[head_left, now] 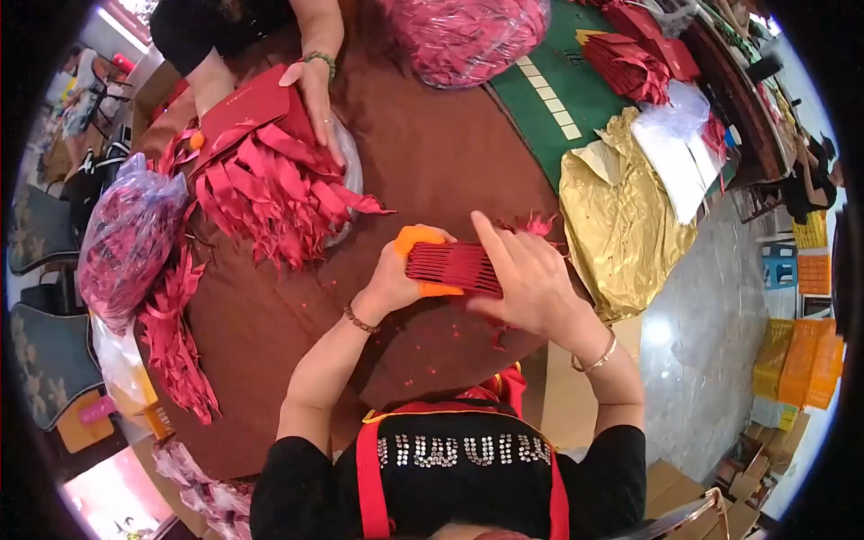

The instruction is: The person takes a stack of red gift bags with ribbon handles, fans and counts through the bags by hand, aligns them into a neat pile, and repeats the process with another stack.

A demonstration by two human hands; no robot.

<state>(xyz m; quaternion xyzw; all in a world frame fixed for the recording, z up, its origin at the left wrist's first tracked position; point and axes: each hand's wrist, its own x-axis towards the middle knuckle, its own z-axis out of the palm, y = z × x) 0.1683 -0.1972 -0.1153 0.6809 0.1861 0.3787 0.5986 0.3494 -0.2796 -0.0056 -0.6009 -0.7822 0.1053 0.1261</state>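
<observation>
The left hand (396, 270), with bright orange coverings on its fingers, is closed around the left end of a compact stack of thin dark-red layers (450, 267), likely paper or card. The stack is held above the bench near its front edge. The right hand (535, 288) is spread wide at the opposite end, index finger extended and thumb low; whether it presses the edges cannot be told.

For good handling, keep the left grip firm but not crushing, hold the layers parallel, and apply light, even pressure at the free end so that no layer bends or slips.

The bench (432, 162) carries a dark brown cloth, dotted with small red specks. Across it, a co-worker's hand (315, 103) rests against a flat red packet (249, 108) above loose red ribbon-like strips (270, 202). A clear plastic bag with red contents (130, 252) lies at the left; a crumpled gold foil sheet (621, 234) lies at the right, beside a green surface (535, 117). Beyond are a glossy grey floor (684, 324) and orange plastic crates (810, 360).
</observation>
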